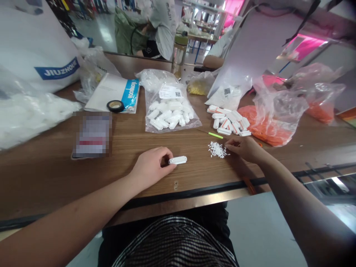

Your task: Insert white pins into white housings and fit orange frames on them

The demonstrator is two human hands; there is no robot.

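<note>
My left hand (152,165) pinches one end of a white plastic connector housing (178,160) between thumb and fingers. Rows of small holes face up on the housing, held low over the wooden table. At the right edge of a pile of tiny white plugs (218,149) is my right hand (242,147), its thumb and forefinger brought together. Whether a plug sits between those fingertips is too small to make out. Just behind the pile lies a thin tool with a yellow-green handle (216,135). Further back is a heap of white housings (228,120), some with orange strips.
A clear bag of white housings (170,111) lies at the back centre. Orange parts fill a bag (268,122) on the right. Black tape (115,106) rests on a booklet (104,91); a blurred-out phone-like object (91,135) lies nearer. A bottle (179,55) stands behind. People sit beyond.
</note>
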